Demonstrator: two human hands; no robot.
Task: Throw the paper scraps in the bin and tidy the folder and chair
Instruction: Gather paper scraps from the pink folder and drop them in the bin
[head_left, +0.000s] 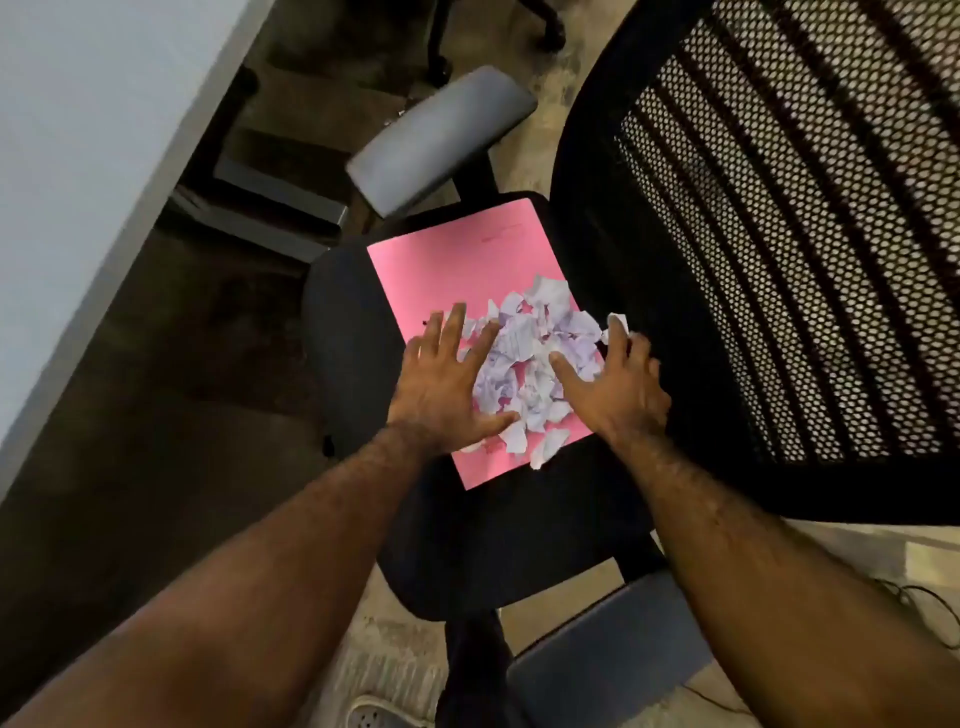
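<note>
Office chair with mesh backrest, pink folder lying flat on the seat. Both forearms extended; left hand and right hand flat, fingers spread, flanking the heap of paper scraps at the folder's near-right corner, grasping nothing. Left armrest blurred.

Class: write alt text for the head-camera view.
Two bare hands, left hand and right hand, cup a pile of paper scraps on a pink folder lying on a black office chair.
</note>
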